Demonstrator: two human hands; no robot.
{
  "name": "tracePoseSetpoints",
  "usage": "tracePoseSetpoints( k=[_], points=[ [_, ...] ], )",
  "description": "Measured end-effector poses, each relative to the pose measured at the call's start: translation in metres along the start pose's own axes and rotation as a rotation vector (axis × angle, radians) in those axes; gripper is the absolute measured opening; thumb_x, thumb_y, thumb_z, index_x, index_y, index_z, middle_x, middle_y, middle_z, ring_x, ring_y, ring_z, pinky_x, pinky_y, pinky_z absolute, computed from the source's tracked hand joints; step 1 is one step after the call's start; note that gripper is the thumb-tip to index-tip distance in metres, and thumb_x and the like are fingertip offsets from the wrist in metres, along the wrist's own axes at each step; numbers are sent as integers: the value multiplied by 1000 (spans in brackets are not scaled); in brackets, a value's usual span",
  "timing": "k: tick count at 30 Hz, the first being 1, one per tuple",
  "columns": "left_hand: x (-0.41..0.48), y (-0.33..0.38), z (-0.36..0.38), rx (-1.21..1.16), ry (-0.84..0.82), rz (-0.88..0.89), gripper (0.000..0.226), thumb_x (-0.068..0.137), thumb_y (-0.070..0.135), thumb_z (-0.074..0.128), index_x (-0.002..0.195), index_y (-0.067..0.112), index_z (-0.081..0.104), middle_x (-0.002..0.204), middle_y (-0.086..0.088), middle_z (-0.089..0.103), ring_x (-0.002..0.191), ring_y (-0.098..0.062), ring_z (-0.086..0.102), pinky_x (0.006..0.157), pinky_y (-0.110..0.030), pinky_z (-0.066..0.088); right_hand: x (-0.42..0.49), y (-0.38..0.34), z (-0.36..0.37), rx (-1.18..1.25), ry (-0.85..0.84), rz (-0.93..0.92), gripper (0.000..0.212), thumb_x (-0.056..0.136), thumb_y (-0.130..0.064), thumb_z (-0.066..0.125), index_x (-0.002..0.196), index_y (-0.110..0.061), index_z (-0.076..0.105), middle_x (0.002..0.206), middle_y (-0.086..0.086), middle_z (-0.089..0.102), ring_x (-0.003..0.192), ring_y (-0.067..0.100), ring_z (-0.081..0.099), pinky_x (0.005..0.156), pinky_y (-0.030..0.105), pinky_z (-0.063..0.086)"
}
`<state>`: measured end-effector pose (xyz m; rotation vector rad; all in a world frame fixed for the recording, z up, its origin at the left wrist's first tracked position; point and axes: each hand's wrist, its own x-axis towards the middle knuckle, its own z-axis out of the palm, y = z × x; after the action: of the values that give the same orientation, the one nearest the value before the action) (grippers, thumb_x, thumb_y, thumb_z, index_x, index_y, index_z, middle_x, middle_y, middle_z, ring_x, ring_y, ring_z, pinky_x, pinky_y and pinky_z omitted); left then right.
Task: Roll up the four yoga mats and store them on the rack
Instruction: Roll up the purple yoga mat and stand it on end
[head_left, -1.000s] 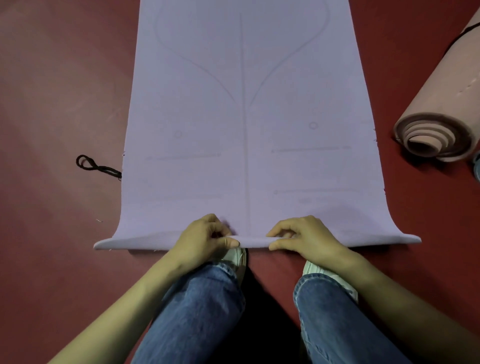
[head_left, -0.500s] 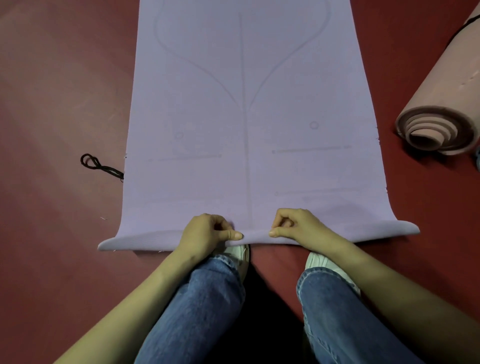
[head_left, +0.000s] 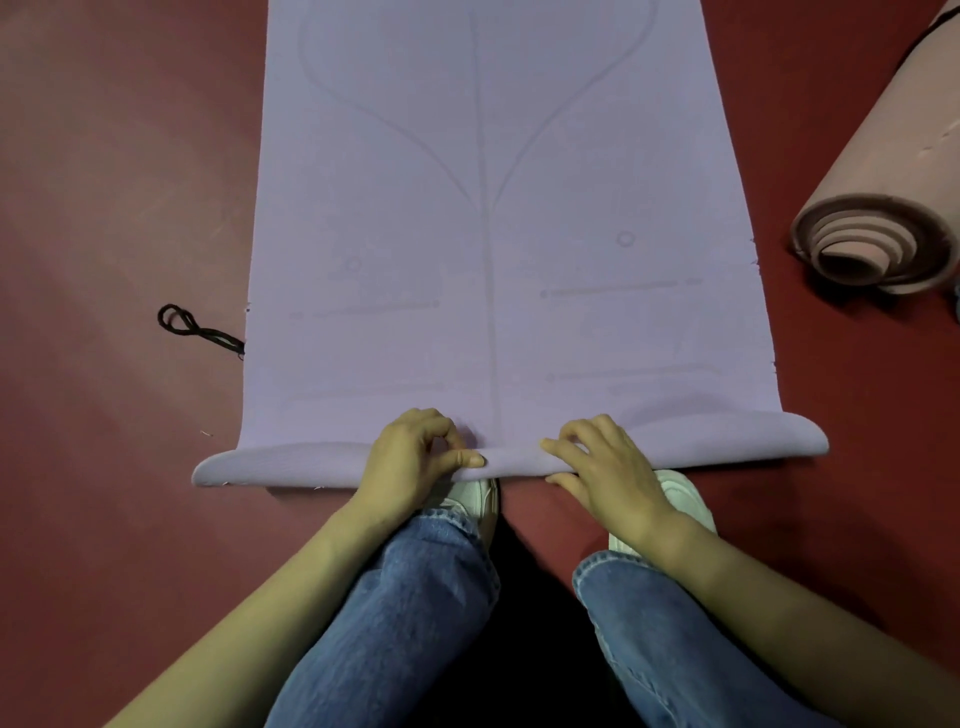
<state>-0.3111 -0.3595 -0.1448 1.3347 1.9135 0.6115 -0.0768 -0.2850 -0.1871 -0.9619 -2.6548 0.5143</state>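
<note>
Left hand (head_left: 415, 460) and right hand (head_left: 610, 470) both gripped the purple mat (head_left: 483, 234) by its curled bottom edge at lower centre, fingers wrapped over the fold. It ran flat up the frame on the red floor (head_left: 104, 156); rolled pink mat (head_left: 893, 208) far right, black cord (head_left: 197, 327) at its left edge.

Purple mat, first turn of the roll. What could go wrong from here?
The left hand and right hand grip the purple mat near its middle; the loose outer ends may lag, and the roll could turn cone-shaped. The black cord lies at the mat's left edge and might get rolled in.
</note>
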Motion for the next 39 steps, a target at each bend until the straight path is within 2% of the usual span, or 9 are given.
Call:
tracePoseSetpoints(
  k=[5,8,12,17,23,26,30,34,39],
  points=[
    [-3,-14,-2,249,87,402,50,81,62,54,73,15,68,78,6,64,74,-13,45,68,-30,39,21,12,-15,172,-222,162,30,78,-36,73,106,-26,71,97,-5,64,90,19,51,74,34,51],
    [3,-14,-4,433,73,491,53,73,66,56,73,14,65,77,4,61,76,-14,42,68,-28,33,41,22,-24,308,-472,259,34,82,-41,69,114,-30,68,110,-6,63,106,15,54,90,28,40],
    [3,-14,-1,514,146,498,47,81,60,51,68,15,60,69,3,55,73,-16,39,66,-28,30,45,26,-25,309,-536,299,37,82,-45,67,117,-33,65,112,-7,63,109,12,52,91,26,39],
    [9,-11,0,561,154,455,44,86,56,46,74,19,67,69,5,59,74,-16,43,69,-30,31,5,9,-11,113,-21,97,43,80,-36,67,120,-21,58,117,1,51,104,19,45,88,37,47],
    [25,-9,-7,500,-106,208,78,76,78,20,94,27,75,87,4,70,82,-24,55,72,-29,30,10,7,-2,67,74,126,53,57,-20,90,105,-15,69,95,3,63,90,17,45,77,32,47],
    [29,-13,-8,334,-120,133,89,73,87,15,95,26,76,92,2,68,86,-24,57,77,-34,42,34,18,-17,131,-85,114,39,68,-36,79,102,-18,73,91,-1,68,89,16,50,74,31,53],
    [29,-15,-10,259,-103,69,60,75,72,40,94,26,74,88,5,63,90,-17,59,75,-28,43,61,27,-36,106,-466,204,40,82,-50,64,120,-35,64,117,-8,63,112,16,52,90,26,36],
    [36,-13,-13,197,-157,32,49,79,66,54,86,18,64,81,10,63,79,-11,55,71,-29,42,69,27,-38,79,-545,252,40,82,-55,61,119,-40,62,123,-12,61,118,13,52,94,27,36],
    [30,-26,-13,306,-51,322,63,80,76,39,84,20,67,87,5,62,82,-14,52,71,-29,41,84,32,-40,121,-654,352,45,77,-57,66,117,-39,64,120,-9,65,114,16,55,91,27,37]
  ],
)
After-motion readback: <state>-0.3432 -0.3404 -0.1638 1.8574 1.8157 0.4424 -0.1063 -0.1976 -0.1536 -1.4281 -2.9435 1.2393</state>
